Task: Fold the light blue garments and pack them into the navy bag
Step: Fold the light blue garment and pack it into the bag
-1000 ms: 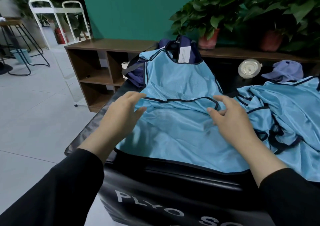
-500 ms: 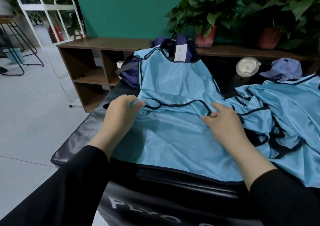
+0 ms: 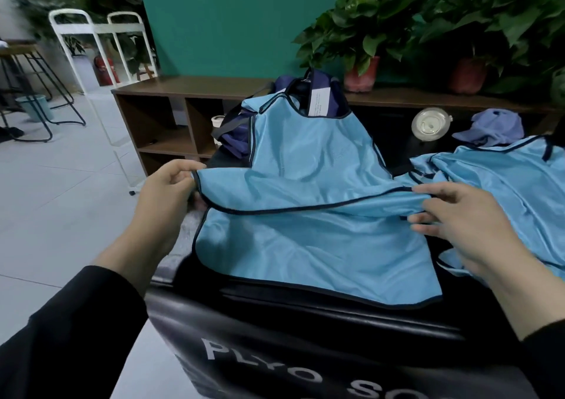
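Note:
A light blue vest with dark trim point(image 3: 305, 236) lies spread on a black padded box point(image 3: 305, 322). Its far end rests against the navy bag point(image 3: 318, 93) at the back. My left hand point(image 3: 165, 190) pinches the vest's left edge at the trimmed armhole. At the right end of the same trimmed edge, my right hand point(image 3: 458, 218) pinches the cloth, and the edge is pulled taut between the two hands. More light blue garments point(image 3: 501, 184) lie heaped on the right.
A wooden shelf unit point(image 3: 171, 114) stands behind the box, with potted plants point(image 3: 360, 47) on top. A round white lid point(image 3: 431, 123) and a purple cap point(image 3: 492, 126) sit at the back right. White racks and a stool stand on the tiled floor at left.
Both hands have closed on the vest's trimmed edge and moved apart, stretching it sideways. The vest's lower half now lies flatter on the box.

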